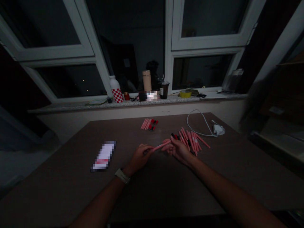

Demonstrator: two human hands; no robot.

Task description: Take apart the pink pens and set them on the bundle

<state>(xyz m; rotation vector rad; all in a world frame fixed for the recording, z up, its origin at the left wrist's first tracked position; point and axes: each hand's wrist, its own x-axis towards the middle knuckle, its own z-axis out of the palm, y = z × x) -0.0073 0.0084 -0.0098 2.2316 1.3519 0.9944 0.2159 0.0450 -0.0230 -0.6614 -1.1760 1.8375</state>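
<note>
A slim pink pen (157,147) stretches between my two hands above the middle of the table. My left hand (140,157), with a pale watch on its wrist, is closed around one end. The fingers of my right hand (178,150) pinch the other end. Just beyond my right hand lies a loose heap of pink pens (193,139), some black and red parts among them. Farther back, several pink pens (146,123) with red and black ends lie side by side in a small group. Fine detail on the held pen is too dim to make out.
A phone (104,155) with a lit, blurred screen lies left of my hands. At the right back is a white charger (218,129) with its looped cable. The windowsill (133,104) beyond holds a checkered bottle (116,90), a tan flask (147,80), a dark cup (164,90) and yellow tape (185,94).
</note>
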